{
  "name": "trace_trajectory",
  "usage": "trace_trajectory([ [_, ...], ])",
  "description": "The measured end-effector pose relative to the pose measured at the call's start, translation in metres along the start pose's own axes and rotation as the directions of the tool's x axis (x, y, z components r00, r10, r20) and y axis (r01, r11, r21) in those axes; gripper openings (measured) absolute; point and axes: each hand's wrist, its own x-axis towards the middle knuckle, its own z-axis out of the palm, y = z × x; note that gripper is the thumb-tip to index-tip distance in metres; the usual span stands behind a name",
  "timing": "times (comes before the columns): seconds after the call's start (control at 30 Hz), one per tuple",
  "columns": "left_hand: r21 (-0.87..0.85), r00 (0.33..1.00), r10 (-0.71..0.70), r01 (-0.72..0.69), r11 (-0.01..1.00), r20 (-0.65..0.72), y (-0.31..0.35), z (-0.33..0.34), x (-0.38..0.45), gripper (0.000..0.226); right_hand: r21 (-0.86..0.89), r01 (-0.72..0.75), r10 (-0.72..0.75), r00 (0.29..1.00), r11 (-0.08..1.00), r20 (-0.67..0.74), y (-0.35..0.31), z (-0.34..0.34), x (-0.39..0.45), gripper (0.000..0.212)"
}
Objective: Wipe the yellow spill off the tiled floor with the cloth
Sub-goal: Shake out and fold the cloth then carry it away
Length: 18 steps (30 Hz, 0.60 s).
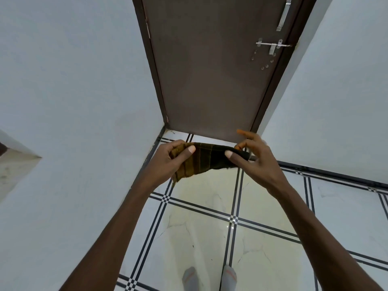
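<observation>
A dark checked cloth [206,159] in brown and yellow is stretched between both hands at chest height, above the floor. My left hand [168,160] pinches its left end and my right hand [256,158] pinches its right end, fingers spread above. Below the cloth a pale yellow spill [201,213] spreads thinly over several white tiles [336,208], reaching from near the door down toward my feet. The cloth hangs clear of the spill.
A closed brown door [212,70] with a metal latch [273,46] stands straight ahead. Pale walls [73,91] close in on the left and right. My two feet in grey socks [190,279] stand on the tiles at the bottom edge.
</observation>
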Motion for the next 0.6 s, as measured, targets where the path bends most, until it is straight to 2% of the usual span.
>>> trace_trajectory([
  [0.07, -0.085, 0.996, -0.071, 0.067, 0.994, -0.045, -0.004, 0.003, -0.007, 0.033, 0.206, -0.133, 0.114, 0.988, 0.969, 0.103, 0.002, 0.007, -0.007, 0.034],
  [0.13, -0.168, 0.984, -0.165, 0.152, 0.974, -0.072, -0.011, 0.008, -0.014, 0.030, 0.404, -0.282, 0.223, 0.957, 0.870, 0.187, 0.006, 0.022, -0.017, 0.038],
  [0.3, -0.332, 0.939, -0.321, 0.266, 0.905, -0.123, -0.026, 0.014, -0.046, 0.020, 0.560, -0.511, 0.389, 0.860, 0.653, 0.331, 0.004, 0.054, -0.042, 0.023],
  [0.4, -0.331, 0.910, -0.366, 0.290, 0.898, -0.196, -0.030, 0.009, -0.073, 0.032, 0.605, -0.545, 0.371, 0.838, 0.580, 0.400, -0.006, 0.064, -0.056, 0.033],
  [0.53, -0.351, 0.857, -0.421, 0.311, 0.883, -0.298, -0.035, 0.001, -0.118, 0.037, 0.604, -0.559, 0.296, 0.824, 0.568, 0.483, -0.023, 0.081, -0.070, 0.028],
  [0.6, -0.389, 0.803, -0.438, 0.282, 0.877, -0.405, -0.035, 0.001, -0.150, 0.034, 0.577, -0.564, 0.245, 0.806, 0.591, 0.538, -0.030, 0.093, -0.080, 0.025],
])
